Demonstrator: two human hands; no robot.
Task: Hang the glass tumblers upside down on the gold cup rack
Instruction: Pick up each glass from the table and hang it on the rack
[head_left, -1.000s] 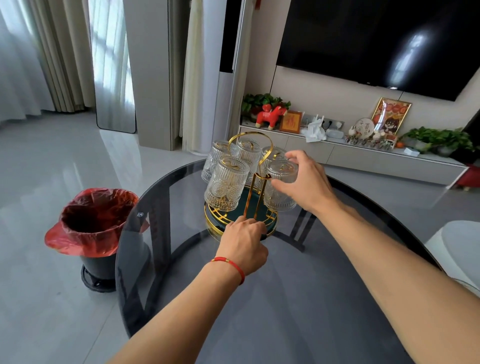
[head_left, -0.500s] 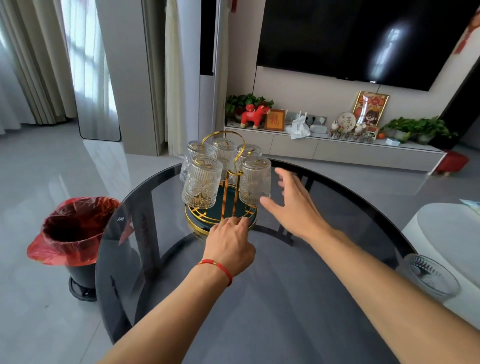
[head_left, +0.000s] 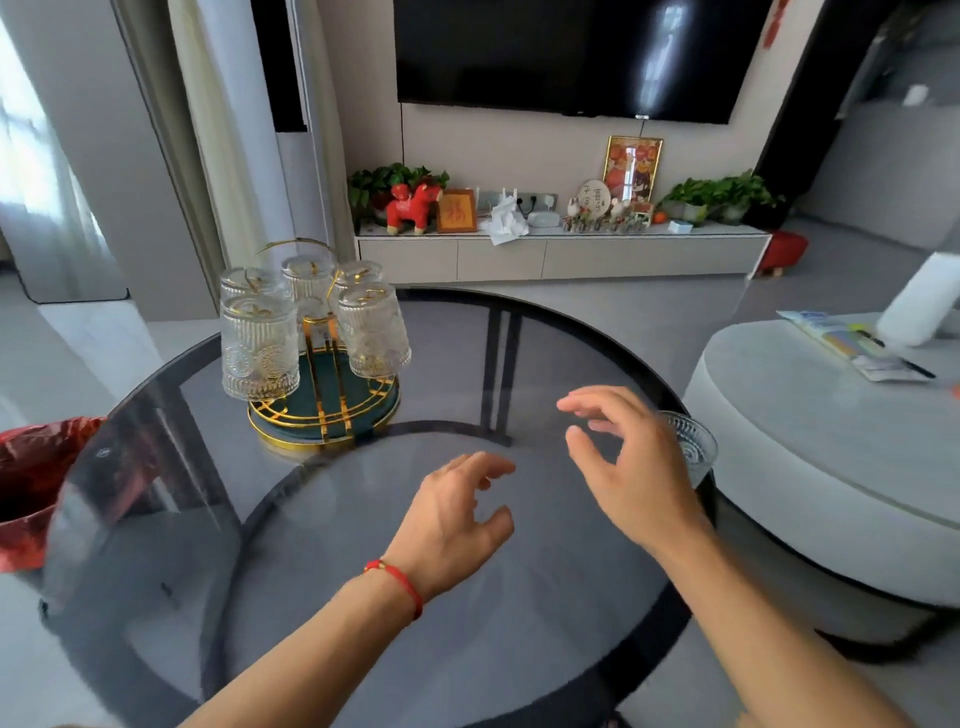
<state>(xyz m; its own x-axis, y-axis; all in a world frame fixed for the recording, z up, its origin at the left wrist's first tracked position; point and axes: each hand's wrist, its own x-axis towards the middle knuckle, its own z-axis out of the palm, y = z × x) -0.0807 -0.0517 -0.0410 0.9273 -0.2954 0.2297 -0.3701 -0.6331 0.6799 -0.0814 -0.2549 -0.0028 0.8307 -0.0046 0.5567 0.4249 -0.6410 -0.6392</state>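
Left hand (head_left: 457, 512), bare, a thin red cord bracelet (head_left: 402, 582) at the wrist, hovers above the round smoked-glass tabletop (head_left: 363, 623). Fingers loosely curled and parted, holding nothing, palm turned toward the right.

Right hand (head_left: 631, 467) just beyond it and to the right, also over the glass. Fingers spread and slightly bent, thumb apart from them, empty. It points toward a single clear ribbed glass tumbler (head_left: 693, 447) at the table's right rim, partly hidden behind the hand; whether they touch cannot be told.

The two hands are near each other but apart.

Farther back on the left of the table: the gold wire cup rack with dark green round base (head_left: 324, 410). Five clear ribbed glass tumblers (head_left: 260, 348) hang on it upside down, mouths toward the base, around the central gold post and loop handle.

Left edge, below table level: a bin lined with a red plastic bag (head_left: 31, 483). Right: a pale grey round low table (head_left: 831, 441) with papers on it. Far wall: white low cabinet (head_left: 561, 254) with plants and a red toy horse, dark wall screen (head_left: 582, 52) above.

Versus half a second ago: the left hand has left the rack's base and drawn back; the right hand has swung from beside the rack over toward the lone tumbler.
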